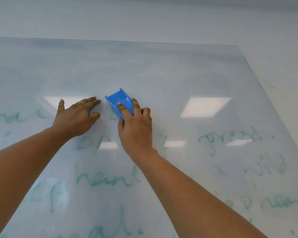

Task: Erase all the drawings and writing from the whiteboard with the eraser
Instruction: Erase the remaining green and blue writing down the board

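Gripping the eraser (pixel 120 102), the right hand (pixel 136 129) curls its thumb and fingers round the sides, with the forearm stretched forward. The eraser is a blue hard-plastic block with raised side ridges and a scooped top. Its underside is hidden, so it only seems to lie flat on the whiteboard (pixel 162 66). It sits near the board's middle, just right of the left hand (pixel 76 117). That hand lies palm down on the board with its fingers straight and spread, thumb out, and a gold ring (pixel 80 102) on one finger. The board is a smooth, glossy, pale sheet with a thin edge, mirroring rectangular lights (pixel 205 107). Faint, smeared green writing (pixel 107 179) in looping cursive crosses its lower half. The upper part carries a hazy bluish film.
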`<state>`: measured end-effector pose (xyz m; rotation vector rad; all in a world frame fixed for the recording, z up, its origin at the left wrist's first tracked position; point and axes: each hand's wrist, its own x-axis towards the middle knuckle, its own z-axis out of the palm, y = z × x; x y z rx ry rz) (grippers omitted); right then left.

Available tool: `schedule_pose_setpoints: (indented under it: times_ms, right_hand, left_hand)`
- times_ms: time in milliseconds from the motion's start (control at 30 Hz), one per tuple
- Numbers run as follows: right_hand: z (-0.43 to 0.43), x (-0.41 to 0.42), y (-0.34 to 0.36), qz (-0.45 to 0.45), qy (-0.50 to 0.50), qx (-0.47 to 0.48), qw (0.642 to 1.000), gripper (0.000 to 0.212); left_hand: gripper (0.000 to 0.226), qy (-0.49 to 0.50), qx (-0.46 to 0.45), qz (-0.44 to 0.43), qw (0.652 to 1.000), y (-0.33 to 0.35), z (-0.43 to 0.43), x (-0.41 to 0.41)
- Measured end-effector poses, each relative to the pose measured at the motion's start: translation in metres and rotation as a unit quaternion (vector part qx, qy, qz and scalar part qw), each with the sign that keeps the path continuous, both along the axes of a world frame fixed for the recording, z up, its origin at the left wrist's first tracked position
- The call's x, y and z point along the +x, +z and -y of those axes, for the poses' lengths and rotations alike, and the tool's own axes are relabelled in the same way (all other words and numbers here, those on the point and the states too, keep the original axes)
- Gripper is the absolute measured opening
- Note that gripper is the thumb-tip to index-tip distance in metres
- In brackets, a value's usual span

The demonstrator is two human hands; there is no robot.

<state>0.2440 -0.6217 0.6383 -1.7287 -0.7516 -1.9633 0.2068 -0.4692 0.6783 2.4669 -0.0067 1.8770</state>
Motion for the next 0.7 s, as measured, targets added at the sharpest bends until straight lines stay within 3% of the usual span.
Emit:
schedule_pose_setpoints:
  times_ms: [167, 433, 567, 700]
  right_hand:
    - [0.025, -0.003, 0.002, -0.033, -0.011, -0.014, 0.999, 0.045]
    - [0.091, 0.003, 0.021, -0.062, -0.016, 0.129, 0.990, 0.044]
    - [0.084, 0.002, 0.022, -0.077, -0.009, 0.189, 0.979, 0.042]
    - [0.059, -0.001, 0.018, -0.070, -0.010, 0.158, 0.985, 0.044]
  left_hand:
    - [0.047, -0.024, -0.019, 0.000, 1.000, 0.000, 0.000, 0.000]
    - [0.047, -0.029, -0.025, -0.013, 0.999, 0.000, -0.004, -0.002]
    - [0.046, -0.020, -0.018, -0.026, 0.999, 0.001, -0.009, -0.006]
    - [0.046, -0.003, -0.018, -0.036, 0.999, 0.004, -0.021, -0.012]
